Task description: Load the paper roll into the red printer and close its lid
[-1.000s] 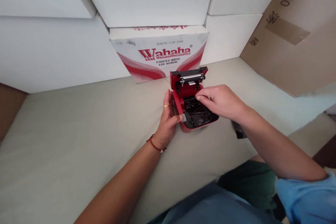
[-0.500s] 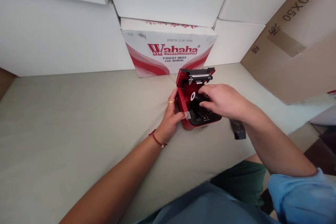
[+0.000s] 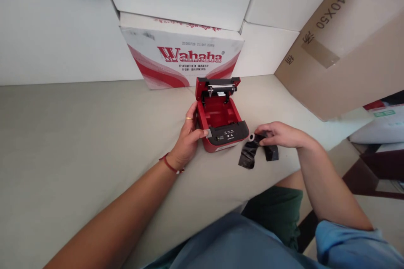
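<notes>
- On our tabletop (image 3: 78,155), the printer (image 3: 227,133) stands before the water carton (image 3: 186,55).
- Right of the printer, we have the roll (image 3: 251,137) in our right hand (image 3: 280,135).
- Behind, farther right: cardboard box (image 3: 350,46).

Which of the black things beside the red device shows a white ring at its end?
The black roll pinched in the right hand, nearer the red device; the black piece farther right, below that hand, shows no ring.

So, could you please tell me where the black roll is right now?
In the head view, the black roll is in the right hand, just right of the open red device.
</notes>
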`<act>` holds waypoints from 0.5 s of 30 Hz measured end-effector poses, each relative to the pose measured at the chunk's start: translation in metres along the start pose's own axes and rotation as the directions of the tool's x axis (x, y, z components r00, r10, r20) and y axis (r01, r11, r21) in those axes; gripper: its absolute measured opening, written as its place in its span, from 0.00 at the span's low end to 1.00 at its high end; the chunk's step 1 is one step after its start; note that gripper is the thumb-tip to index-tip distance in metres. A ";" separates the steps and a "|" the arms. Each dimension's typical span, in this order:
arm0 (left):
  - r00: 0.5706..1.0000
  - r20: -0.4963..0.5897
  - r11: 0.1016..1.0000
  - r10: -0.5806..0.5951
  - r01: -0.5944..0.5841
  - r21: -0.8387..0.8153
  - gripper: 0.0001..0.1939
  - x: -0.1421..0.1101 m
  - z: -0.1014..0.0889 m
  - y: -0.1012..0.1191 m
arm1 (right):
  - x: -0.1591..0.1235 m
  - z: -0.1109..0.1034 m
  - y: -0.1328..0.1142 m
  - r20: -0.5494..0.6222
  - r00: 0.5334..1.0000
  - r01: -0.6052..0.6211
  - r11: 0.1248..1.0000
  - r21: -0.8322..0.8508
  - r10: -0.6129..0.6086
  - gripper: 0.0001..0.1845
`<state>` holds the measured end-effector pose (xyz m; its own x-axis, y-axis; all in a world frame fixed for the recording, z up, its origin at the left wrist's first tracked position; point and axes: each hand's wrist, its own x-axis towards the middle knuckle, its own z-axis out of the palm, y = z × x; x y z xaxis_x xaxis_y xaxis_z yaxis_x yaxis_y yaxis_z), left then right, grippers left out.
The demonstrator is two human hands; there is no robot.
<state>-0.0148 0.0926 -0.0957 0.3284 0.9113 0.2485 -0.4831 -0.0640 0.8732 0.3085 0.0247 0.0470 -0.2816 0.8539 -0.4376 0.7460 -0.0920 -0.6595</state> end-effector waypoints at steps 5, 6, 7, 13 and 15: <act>1.000 -0.021 1.000 -0.007 0.007 -0.021 0.51 0.002 0.002 0.001 | 0.005 0.004 0.028 -0.369 0.929 -0.070 0.983 -0.169 0.003 0.23; 1.000 -0.016 1.000 -0.013 0.012 -0.026 0.51 0.002 0.002 0.001 | 0.004 0.001 0.033 -0.420 0.907 -0.116 0.967 -0.228 0.010 0.23; 1.000 -0.011 0.999 -0.014 0.014 -0.029 0.52 0.002 0.002 0.001 | 0.005 -0.001 0.038 -0.445 0.895 -0.159 0.947 -0.280 0.019 0.22; 0.999 -0.017 0.999 -0.045 0.045 0.000 0.53 -0.001 0.001 -0.002 | 0.005 -0.001 0.046 -0.387 0.922 -0.172 0.894 -0.413 -0.002 0.19; 0.999 -0.013 0.999 -0.041 0.041 0.012 0.53 -0.001 0.001 -0.002 | -0.014 -0.013 0.040 -0.356 0.931 -0.095 0.888 -0.450 -0.081 0.12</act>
<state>-0.0140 0.0915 -0.0970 0.3376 0.9182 0.2073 -0.4591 -0.0317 0.8878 0.3496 0.0159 0.0344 -0.1078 0.9847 -0.1369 0.9606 0.0677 -0.2695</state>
